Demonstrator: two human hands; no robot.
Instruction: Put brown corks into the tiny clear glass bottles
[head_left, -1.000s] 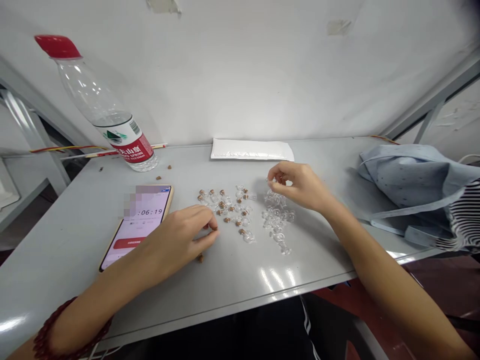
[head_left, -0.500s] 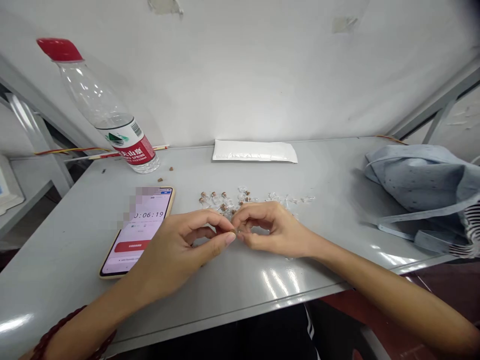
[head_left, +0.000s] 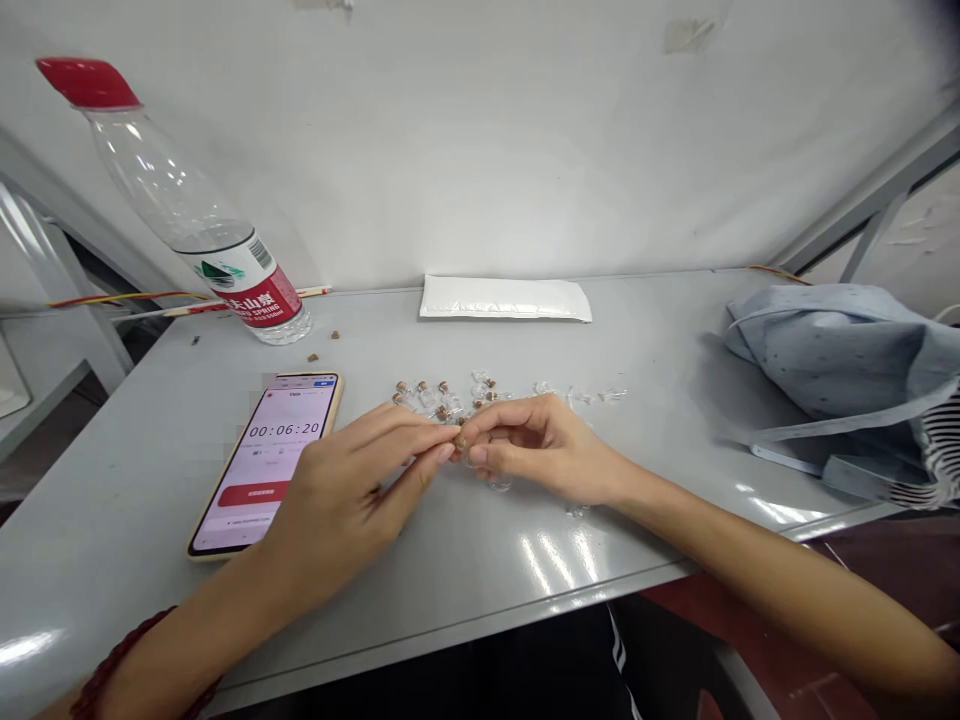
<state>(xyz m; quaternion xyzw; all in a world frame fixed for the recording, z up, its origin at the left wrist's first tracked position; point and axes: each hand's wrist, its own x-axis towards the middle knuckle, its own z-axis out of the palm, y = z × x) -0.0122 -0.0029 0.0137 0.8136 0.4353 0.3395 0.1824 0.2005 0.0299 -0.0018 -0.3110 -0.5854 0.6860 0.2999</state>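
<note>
My left hand [head_left: 375, 465] is closed, thumb and fingers pinching at a small brown cork-like piece [head_left: 460, 440]. My right hand [head_left: 536, 447] meets it fingertip to fingertip, its thumb and forefinger pinched on what looks like a tiny clear bottle, mostly covered by the fingers. Just beyond both hands lies a loose cluster of tiny clear bottles with brown stoppers [head_left: 442, 411]. Other small clear pieces [head_left: 574, 393] spread to the right of it. One clear piece [head_left: 500, 482] shows under my right hand.
A phone [head_left: 262, 465] with a running timer lies left of my left hand. Behind it stands a red-capped water bottle [head_left: 225, 250], with two brown bits [head_left: 313, 357] nearby. A white packet [head_left: 504, 299] lies by the wall. At right sits a light blue cloth bag [head_left: 840, 350].
My fingertips have shifted slightly up and left, toward the cluster, and the brown piece between them shows more clearly. The phone timer moved from 06:19 to 06:20. The view has shifted slightly.
</note>
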